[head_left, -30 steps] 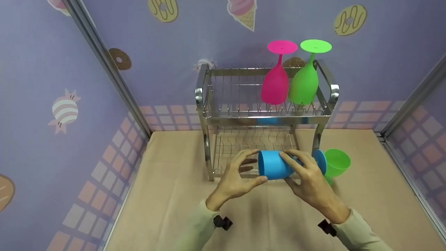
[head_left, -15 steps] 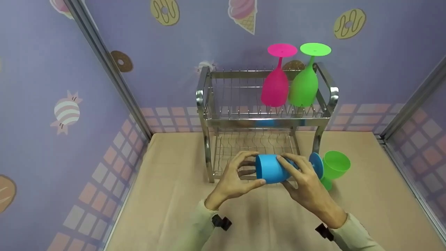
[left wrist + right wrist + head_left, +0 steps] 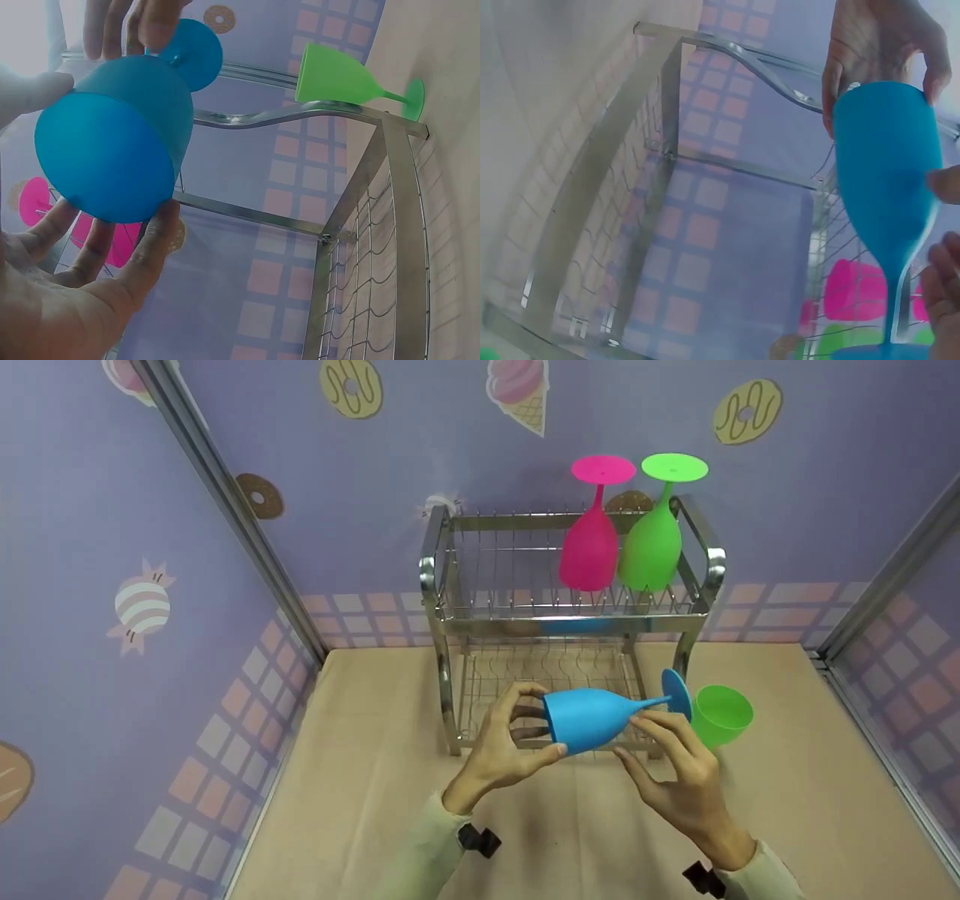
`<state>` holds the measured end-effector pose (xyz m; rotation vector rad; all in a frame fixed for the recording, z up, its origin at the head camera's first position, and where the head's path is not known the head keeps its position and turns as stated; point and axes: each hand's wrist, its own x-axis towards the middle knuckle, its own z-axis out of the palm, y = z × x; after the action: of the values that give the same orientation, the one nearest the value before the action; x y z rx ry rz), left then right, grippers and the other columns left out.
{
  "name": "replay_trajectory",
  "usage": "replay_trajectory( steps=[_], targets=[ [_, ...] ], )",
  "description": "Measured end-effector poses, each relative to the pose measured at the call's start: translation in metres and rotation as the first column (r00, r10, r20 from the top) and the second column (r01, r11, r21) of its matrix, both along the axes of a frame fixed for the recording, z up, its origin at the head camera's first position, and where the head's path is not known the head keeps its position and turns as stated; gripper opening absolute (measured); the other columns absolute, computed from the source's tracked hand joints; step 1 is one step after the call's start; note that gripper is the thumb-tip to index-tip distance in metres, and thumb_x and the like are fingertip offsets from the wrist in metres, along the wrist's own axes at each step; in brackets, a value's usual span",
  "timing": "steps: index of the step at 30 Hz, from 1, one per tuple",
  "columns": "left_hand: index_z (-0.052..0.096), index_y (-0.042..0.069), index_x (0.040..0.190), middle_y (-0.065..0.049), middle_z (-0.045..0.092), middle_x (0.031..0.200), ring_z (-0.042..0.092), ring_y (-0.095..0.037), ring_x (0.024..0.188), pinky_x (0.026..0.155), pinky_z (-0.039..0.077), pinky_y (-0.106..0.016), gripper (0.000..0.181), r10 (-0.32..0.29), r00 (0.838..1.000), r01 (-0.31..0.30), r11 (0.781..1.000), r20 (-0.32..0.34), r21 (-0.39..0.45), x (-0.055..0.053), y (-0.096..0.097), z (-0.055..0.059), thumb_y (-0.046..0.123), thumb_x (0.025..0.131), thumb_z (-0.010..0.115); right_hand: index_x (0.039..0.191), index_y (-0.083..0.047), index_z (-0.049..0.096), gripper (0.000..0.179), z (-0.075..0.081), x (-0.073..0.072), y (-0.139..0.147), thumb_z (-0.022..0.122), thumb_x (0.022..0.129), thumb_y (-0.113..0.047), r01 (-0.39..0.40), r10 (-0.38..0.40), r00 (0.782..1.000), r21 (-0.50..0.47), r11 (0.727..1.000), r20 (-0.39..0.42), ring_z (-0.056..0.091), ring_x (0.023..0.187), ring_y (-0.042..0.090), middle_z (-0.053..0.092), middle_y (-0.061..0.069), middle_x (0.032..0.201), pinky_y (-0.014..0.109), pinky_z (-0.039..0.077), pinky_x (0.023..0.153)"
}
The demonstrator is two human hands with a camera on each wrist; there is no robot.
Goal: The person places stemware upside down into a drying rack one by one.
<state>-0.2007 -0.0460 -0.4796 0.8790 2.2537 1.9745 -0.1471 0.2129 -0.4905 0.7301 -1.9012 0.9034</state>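
Observation:
A blue wine goblet (image 3: 589, 718) lies sideways in the air before the rack, its mouth to the left and its foot to the right. My left hand (image 3: 499, 742) grips it at the rim, thumb on the near side and fingers on the far side. In the left wrist view the mouth of the goblet (image 3: 105, 157) faces the camera. My right hand (image 3: 686, 780) is beside the stem end, thumb and fingers spread apart. A fingertip is close to where bowl meets stem; whether it touches I cannot tell.
Behind the goblet stands a two-tier metal dish rack (image 3: 574, 624). On its upper tier a pink goblet (image 3: 590, 551) and a green goblet (image 3: 651, 551) stand upside down. Another green goblet (image 3: 724, 716) stands upright on the table, right of the rack. Patterned walls enclose the table.
My right hand has loosened from the blue goblet's bowl and drawn back to the right, uncovering the stem. The left hand keeps hold of the rim, and the goblet's foot has tilted up slightly.

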Motion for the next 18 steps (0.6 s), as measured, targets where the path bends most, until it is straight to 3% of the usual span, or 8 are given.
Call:
replay_trajectory(
  steps=[3,6,8,10,12,14,16,18],
  targets=[
    [0.049,0.009,0.138,-0.024,0.053,0.14,0.069,-0.039,0.119,0.092,0.066,-0.039,0.071,0.008,1.0,-0.008,1.0,-0.005,0.015,0.001,0.002,0.0,0.023,0.08,0.088,0.118,0.011,0.071,0.034,-0.012,-0.001,-0.005,0.084,0.092,-0.007,-0.069,0.078,0.996,-0.171,0.983,0.045,0.069,0.1,0.025,0.069,0.025,0.108,0.017,0.056,0.099],
    [0.046,0.007,0.136,-0.025,0.05,0.14,0.067,-0.039,0.12,0.092,0.066,-0.04,0.071,0.006,1.0,-0.006,1.0,-0.004,0.03,0.001,0.006,0.0,0.022,0.08,0.086,0.124,0.015,0.062,0.045,-0.021,0.0,-0.015,0.079,0.083,0.018,-0.131,0.219,0.956,-0.38,0.916,0.197,0.068,0.107,0.021,0.065,0.021,0.115,0.023,0.059,0.098],
    [0.044,0.005,0.135,-0.026,0.049,0.14,0.066,-0.039,0.121,0.092,0.066,-0.041,0.071,-0.001,1.0,0.001,0.999,-0.003,0.038,0.001,0.009,0.0,0.023,0.079,0.084,0.133,0.016,0.053,0.05,-0.023,0.003,-0.022,0.07,0.087,0.024,-0.142,0.344,0.888,-0.528,0.837,0.306,0.065,0.117,0.02,0.06,0.018,0.126,0.026,0.058,0.102],
    [0.042,0.004,0.135,-0.025,0.048,0.141,0.064,-0.039,0.122,0.092,0.066,-0.042,0.071,-0.01,1.0,0.011,0.999,-0.004,0.047,0.001,0.012,-0.001,0.024,0.08,0.083,0.143,0.014,0.045,0.049,-0.021,0.003,-0.027,0.062,0.097,0.018,-0.122,0.473,0.796,-0.664,0.738,0.379,0.06,0.129,0.02,0.054,0.014,0.138,0.027,0.056,0.109],
    [0.042,0.004,0.134,-0.025,0.047,0.14,0.063,-0.039,0.122,0.091,0.066,-0.042,0.071,-0.011,1.0,0.011,0.999,-0.011,0.052,0.001,0.014,-0.002,0.026,0.08,0.082,0.153,0.009,0.035,0.052,-0.017,0.002,-0.029,0.056,0.105,0.008,-0.1,0.596,0.697,-0.77,0.63,0.398,0.052,0.14,0.021,0.045,0.013,0.15,0.027,0.051,0.116],
    [0.042,0.004,0.134,-0.024,0.048,0.14,0.064,-0.04,0.121,0.089,0.067,-0.042,0.072,-0.006,1.0,0.007,0.999,-0.019,0.053,0.002,0.016,-0.003,0.026,0.08,0.082,0.16,0.004,0.026,0.057,-0.014,-0.002,-0.029,0.051,0.109,0.0,-0.084,0.688,0.615,-0.837,0.541,0.384,0.046,0.147,0.02,0.038,0.013,0.157,0.028,0.047,0.12],
    [0.042,0.004,0.134,-0.023,0.048,0.14,0.065,-0.041,0.121,0.088,0.067,-0.041,0.072,0.0,1.0,0.001,0.999,-0.025,0.049,0.004,0.017,-0.003,0.025,0.079,0.083,0.165,0.0,0.017,0.062,-0.012,-0.005,-0.03,0.048,0.111,-0.007,-0.096,0.748,0.564,-0.871,0.481,0.351,0.041,0.152,0.019,0.032,0.012,0.162,0.029,0.043,0.124],
    [0.042,0.004,0.135,-0.023,0.049,0.14,0.066,-0.04,0.12,0.087,0.067,-0.04,0.072,0.004,1.0,-0.003,0.999,-0.03,0.041,0.005,0.019,-0.004,0.024,0.079,0.083,0.168,-0.002,0.013,0.065,-0.011,-0.007,-0.029,0.046,0.113,-0.01,-0.118,0.783,0.533,-0.888,0.444,0.321,0.039,0.154,0.018,0.03,0.012,0.166,0.029,0.041,0.125]
  ],
)
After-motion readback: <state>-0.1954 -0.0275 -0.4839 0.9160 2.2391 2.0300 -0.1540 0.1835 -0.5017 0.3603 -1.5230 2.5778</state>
